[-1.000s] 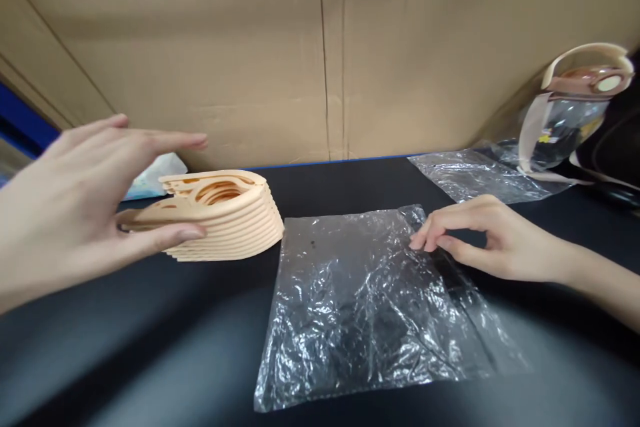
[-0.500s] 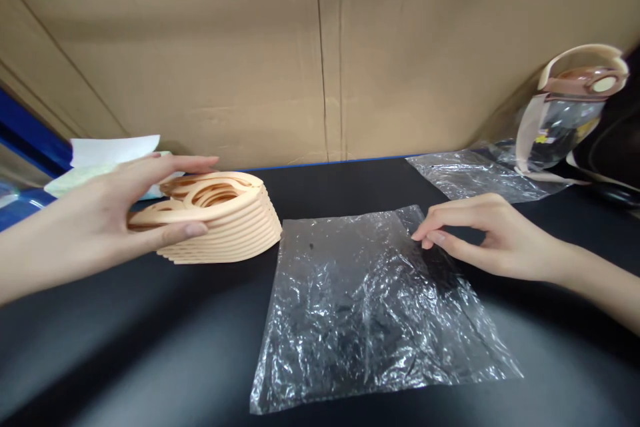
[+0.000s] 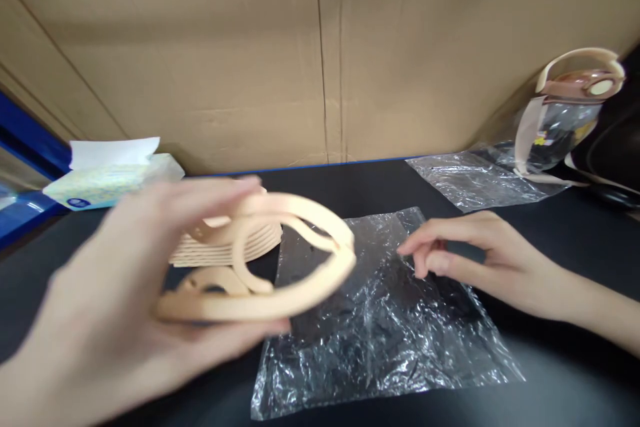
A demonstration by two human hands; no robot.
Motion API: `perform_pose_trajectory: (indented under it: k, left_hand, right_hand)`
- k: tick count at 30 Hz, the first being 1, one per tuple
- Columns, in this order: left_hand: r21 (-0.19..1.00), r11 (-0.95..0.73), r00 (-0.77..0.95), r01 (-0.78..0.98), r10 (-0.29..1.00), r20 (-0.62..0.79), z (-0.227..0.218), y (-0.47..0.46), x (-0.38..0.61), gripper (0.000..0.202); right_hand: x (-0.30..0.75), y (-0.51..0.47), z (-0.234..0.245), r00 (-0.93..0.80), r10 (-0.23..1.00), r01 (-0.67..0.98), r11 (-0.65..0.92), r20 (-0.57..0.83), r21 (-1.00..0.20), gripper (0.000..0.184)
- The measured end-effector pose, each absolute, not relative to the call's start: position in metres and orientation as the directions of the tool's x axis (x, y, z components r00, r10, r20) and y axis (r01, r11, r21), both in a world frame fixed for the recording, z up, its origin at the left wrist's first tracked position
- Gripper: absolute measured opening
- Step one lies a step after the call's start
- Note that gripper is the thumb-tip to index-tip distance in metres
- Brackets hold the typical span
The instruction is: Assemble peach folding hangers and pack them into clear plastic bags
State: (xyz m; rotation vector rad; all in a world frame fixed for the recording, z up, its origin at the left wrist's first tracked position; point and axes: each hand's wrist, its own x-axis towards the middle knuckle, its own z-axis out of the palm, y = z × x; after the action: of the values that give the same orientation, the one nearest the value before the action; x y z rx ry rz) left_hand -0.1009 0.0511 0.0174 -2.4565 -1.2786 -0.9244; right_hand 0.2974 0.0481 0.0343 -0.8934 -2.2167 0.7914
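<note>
My left hand [image 3: 115, 300], blurred, grips a beige curved frame [image 3: 320, 280] by its left end, with fingers above and thumb below. The frame is a pointed oval loop with smaller curved arms inside. It is held up toward me, in front of a stack of similar beige frames [image 3: 265, 237] on the table. A clear plastic bag [image 3: 370, 327] lies flat in the middle. My right hand [image 3: 480, 260] hovers at the bag's upper right, its bent fingers apart from the thumb and nothing seen in them. Whether its fingertips touch the bag, I cannot tell.
A tissue pack [image 3: 115, 177] sits at the back left. Another clear bag [image 3: 475, 177] lies at the back right, beside a clear bottle [image 3: 570, 120] with a handle and strap. A cardboard wall [image 3: 225, 60] closes off the black table's back.
My left hand has lifted one beige frame off the stack and brought it closer and to the right. My right hand has shifted slightly left and down, its fingers loosening.
</note>
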Motion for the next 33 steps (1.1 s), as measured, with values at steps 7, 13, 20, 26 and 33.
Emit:
perform_pose_trajectory:
  k: [7, 13, 20, 26, 33]
  left_hand:
    - [0.037, -0.772, 0.666, 0.634, 0.57, 0.481, 0.043, -0.017, -0.01, 0.063]
    - [0.04, -0.777, 0.682, 0.628, 0.574, 0.453, 0.032, -0.006, -0.012, 0.052]
    - [0.031, -0.779, 0.69, 0.626, 0.572, 0.444, 0.032, -0.009, -0.012, 0.055]
    - [-0.031, -0.77, 0.703, 0.637, 0.564, 0.432, 0.032, 0.0, -0.021, 0.054]
    - [0.047, -0.732, 0.629, 0.679, 0.614, 0.477, 0.024, 0.003, -0.026, 0.056]
  right_hand:
    - [0.278, 0.03, 0.039, -0.713, 0.699, 0.305, 0.235, -0.057, -0.923, 0.027]
    - [0.278, 0.027, 0.037, -0.679, 0.716, 0.321, 0.091, -0.163, -0.943, 0.022]
    - [0.28, 0.031, 0.038, -0.686, 0.711, 0.266, 0.045, -0.156, -0.963, 0.02]
    - [0.291, 0.042, 0.038, -0.666, 0.727, 0.259, 0.013, -0.169, -0.966, 0.023]
    - [0.296, 0.048, 0.039, -0.639, 0.759, 0.268, 0.065, -0.127, -0.961, 0.023]
